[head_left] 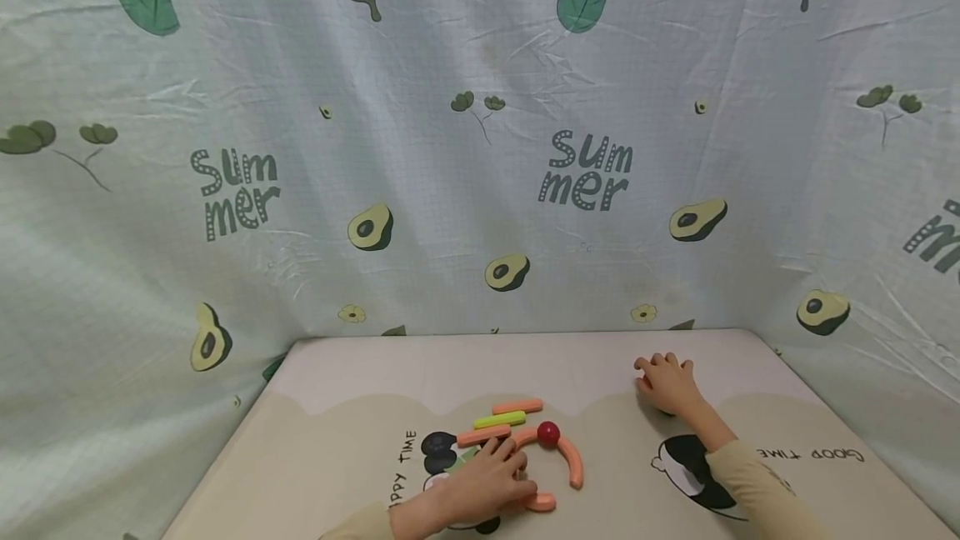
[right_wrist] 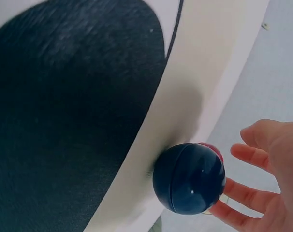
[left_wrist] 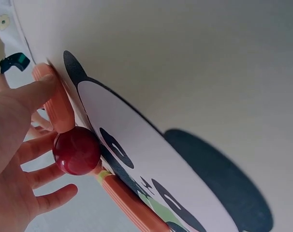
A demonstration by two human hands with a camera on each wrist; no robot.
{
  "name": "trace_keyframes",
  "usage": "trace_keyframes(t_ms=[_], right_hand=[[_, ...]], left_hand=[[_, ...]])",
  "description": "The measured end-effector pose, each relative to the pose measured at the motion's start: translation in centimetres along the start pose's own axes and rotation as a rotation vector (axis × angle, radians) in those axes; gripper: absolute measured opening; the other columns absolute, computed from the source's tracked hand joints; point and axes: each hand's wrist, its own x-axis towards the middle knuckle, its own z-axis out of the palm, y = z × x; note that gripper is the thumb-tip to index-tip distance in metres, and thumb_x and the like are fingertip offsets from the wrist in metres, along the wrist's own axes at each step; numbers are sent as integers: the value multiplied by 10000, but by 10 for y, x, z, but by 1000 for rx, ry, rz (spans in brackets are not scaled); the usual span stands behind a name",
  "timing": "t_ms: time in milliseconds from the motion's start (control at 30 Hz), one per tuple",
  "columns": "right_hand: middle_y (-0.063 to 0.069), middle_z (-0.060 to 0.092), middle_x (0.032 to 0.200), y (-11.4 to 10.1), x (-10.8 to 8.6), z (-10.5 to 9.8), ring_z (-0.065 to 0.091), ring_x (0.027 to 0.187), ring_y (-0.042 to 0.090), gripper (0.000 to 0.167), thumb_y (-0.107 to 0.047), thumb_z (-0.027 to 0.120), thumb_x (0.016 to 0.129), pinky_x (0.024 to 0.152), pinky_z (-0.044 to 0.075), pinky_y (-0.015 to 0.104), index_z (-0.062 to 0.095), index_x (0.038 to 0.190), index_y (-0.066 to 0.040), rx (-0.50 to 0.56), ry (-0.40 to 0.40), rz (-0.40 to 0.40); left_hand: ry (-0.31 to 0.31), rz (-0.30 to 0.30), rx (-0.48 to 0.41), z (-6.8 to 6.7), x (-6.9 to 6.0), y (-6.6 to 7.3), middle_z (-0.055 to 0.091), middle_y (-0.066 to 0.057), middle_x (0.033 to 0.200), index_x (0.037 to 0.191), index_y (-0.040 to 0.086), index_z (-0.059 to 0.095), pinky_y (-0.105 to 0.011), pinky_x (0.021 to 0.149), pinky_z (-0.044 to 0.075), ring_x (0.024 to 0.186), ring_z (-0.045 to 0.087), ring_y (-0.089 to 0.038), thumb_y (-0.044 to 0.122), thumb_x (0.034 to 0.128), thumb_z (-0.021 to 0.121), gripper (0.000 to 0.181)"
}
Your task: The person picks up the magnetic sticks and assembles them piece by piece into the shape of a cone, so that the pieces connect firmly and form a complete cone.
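While left hand [head_left: 487, 477] on orange stick [left_wrist: 61, 110], right hand [head_left: 670, 386] at dark-blue ball [right_wrist: 187, 179].

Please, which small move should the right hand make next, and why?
Probably the right hand should bring its thumb toward the dark blue ball: two fingers reach the ball's edge, but the thumb stands apart, with space between.

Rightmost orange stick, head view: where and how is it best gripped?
Probably pinch the rightmost orange stick across its middle, from above and the right: it is narrow and curved, with the red ball at its far end and the left hand to its left.
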Motion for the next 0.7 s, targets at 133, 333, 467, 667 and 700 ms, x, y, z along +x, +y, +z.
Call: trace_keyframes(t_ms=[133,333,467,667,700], right_hand=[[103,533,813,0,0,1,470,799,312,180,-197,594,809,662,324,513,598,964,-106,0,-26,15],[147,538,842,1,3,5,470,807,337,150,-152,581,792,679,331,541,593,872,-26,-34,-38,28],[163,515,828,0,5,6,462,806,348,112,-121,567,782,689,328,555,570,774,-10,-48,-65,40],[162,486,800,0,5,6,441,793,346,101,-112,569,786,683,321,546,582,739,-24,-37,-76,71],[158,488,794,0,4,6,438,789,343,95,-114,569,788,682,319,544,589,748,-31,-31,-78,77]], left_hand=[[-4,3,4,0,1,-1,539,73,912,918,346,580,-250,762,323,849,363,-85,367,890,462,123],[9,2,4,0,2,1,537,71,910,896,341,583,-248,758,330,848,361,-86,404,878,482,120],[13,1,25,1,2,1,526,72,917,893,347,586,-264,792,346,859,363,-85,387,888,464,128],[-1,0,2,1,3,1,532,73,939,912,349,589,-262,797,346,877,368,-83,379,893,446,147],[-2,1,-2,1,3,1,534,73,940,913,350,588,-259,793,343,876,367,-83,380,894,444,148]])
